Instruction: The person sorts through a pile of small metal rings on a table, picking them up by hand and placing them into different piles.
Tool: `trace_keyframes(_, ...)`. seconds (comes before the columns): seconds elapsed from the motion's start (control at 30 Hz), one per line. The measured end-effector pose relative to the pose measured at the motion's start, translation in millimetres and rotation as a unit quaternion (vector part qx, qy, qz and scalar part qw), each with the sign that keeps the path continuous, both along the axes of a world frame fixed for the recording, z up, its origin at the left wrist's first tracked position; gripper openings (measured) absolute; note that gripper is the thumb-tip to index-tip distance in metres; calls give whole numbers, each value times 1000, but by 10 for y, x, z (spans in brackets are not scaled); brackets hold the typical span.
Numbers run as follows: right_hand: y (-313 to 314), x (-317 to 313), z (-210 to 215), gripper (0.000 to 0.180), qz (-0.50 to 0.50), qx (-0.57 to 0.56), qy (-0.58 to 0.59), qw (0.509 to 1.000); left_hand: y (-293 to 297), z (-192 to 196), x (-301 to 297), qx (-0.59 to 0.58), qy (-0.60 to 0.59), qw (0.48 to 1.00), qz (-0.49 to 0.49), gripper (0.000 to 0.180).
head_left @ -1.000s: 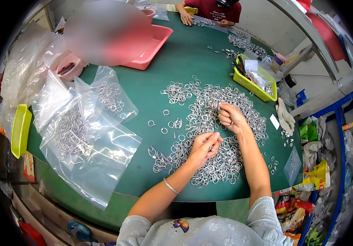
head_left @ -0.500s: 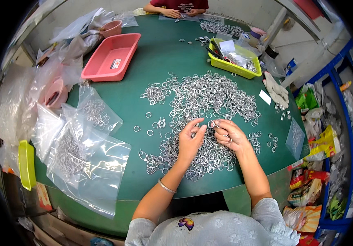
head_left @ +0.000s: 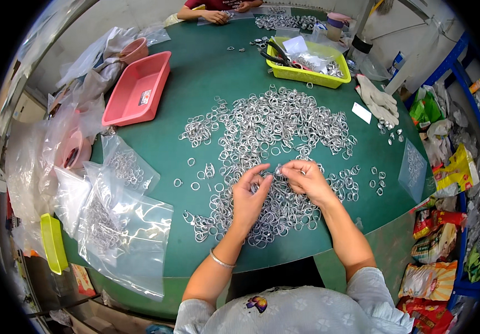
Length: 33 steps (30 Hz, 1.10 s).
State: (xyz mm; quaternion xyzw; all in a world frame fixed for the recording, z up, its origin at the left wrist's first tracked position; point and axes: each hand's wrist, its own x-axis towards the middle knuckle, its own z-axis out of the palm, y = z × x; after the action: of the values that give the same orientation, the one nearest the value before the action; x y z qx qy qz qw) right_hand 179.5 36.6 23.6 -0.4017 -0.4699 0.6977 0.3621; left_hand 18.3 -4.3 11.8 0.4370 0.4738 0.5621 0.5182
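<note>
Above a wide heap of silver metal rings (head_left: pixel 284 119), my right hand (head_left: pixel 309 181) pinches one metal ring (head_left: pixel 278 170) between thumb and fingertips. Just to the left of that ring is my left hand (head_left: pixel 246 197), its thumb and index finger apart and nothing visible between them. My left hand's other fingers are partly curled. Both hands hang over the near part of the heap and hide some of it. A few loose rings (head_left: pixel 195 186) lie left of the heap, and others (head_left: pixel 380 183) to its right.
Left on the green table (head_left: pixel 195 72) are a pink tray (head_left: pixel 153 111) and clear bags of rings (head_left: pixel 153 222). A yellow-green basket (head_left: pixel 334 83) with tools, a glove (head_left: pixel 375 99) and a white card (head_left: pixel 362 113) stand or lie far right. A co-worker's hands (head_left: pixel 216 17) work at the far edge.
The view has shifted slightly. The ring between my hands has turned, and my right fingers have closed more over it. My left fingertips remain close to it.
</note>
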Motion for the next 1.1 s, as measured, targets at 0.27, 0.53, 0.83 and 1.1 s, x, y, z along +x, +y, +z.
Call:
trace_keyframes(0.27, -39, 27, 66, 17, -4, 95, -122, 988, 15, -11, 2, -28, 42, 998, -43, 21)
trace_keyframes(0.53, -33, 35, 56, 17, -17, 13, -28, 999, 18, -71, 13, -4, 60, 998, -17, 13)
trace_keyframes(0.83, -71, -8, 12, 17, -13, 40, -17, 999, -15, 46, 19, -14, 35, 999, -26, 14)
trace_keyframes(1.1, -71, -2, 46, 25, -17, -6, 63, 998, -12, 38, -19, -93, -150, 984, -23, 10)
